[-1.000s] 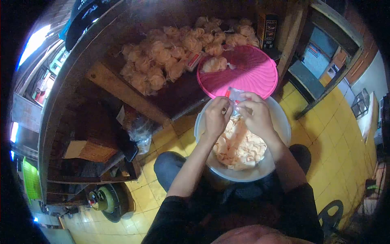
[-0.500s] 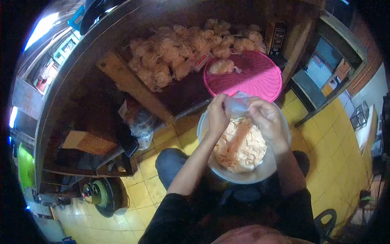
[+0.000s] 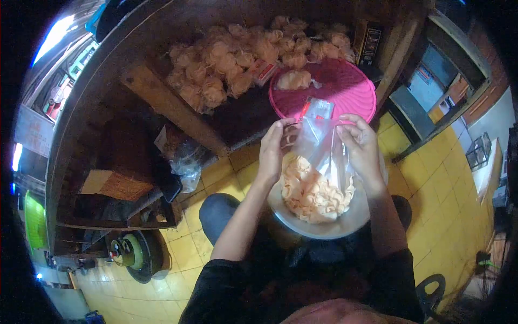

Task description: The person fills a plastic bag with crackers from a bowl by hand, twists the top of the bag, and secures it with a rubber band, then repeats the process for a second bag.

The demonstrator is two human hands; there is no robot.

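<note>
A clear plastic bag hangs between my two hands, its top edge stretched wide. My left hand pinches one side of the bag and my right hand pinches the other. Below it, a round whitish tub in my lap holds pale orange chips, partly covered by the bag. Just beyond my hands, a round pink lid carries one filled bag and a small clear packet with red print.
Many filled bags are heaped on the dark wooden shelf, with a dark box at their right. A cardboard box and crumpled plastic lie at left. A green gas cylinder stands on the yellow tiles.
My hands have moved apart, and the bag, bunched between them before, is now spread and hangs down over the chips. The packet with red print now shows on the lid.
</note>
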